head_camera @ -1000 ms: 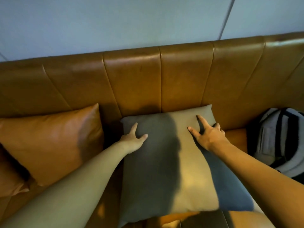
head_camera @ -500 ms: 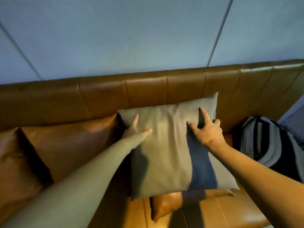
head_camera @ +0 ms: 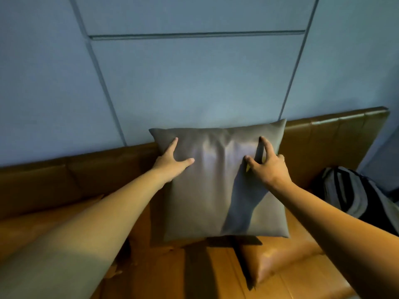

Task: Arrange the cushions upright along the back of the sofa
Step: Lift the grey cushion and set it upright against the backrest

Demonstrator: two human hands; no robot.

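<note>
A grey square cushion (head_camera: 207, 190) stands upright against the brown leather sofa back (head_camera: 328, 143), and its top edge reaches above the backrest. My left hand (head_camera: 172, 164) grips its upper left side, thumb on the front. My right hand (head_camera: 267, 167) grips its upper right side, with thumb and forefinger pressed into the front. A tan leather cushion (head_camera: 278, 262) lies flat on the seat, partly under the grey cushion's lower right corner. Another tan cushion (head_camera: 28, 231) sits at the left, mostly hidden by my left forearm.
A grey and black backpack (head_camera: 354, 199) rests on the sofa seat at the right end. A blue panelled wall (head_camera: 194, 83) rises directly behind the backrest. The sofa seat (head_camera: 194, 277) shows below the grey cushion.
Both hands have raised the grey cushion from leaning low on the seat to standing upright against the backrest. The tan cushion beneath it has come into view.
</note>
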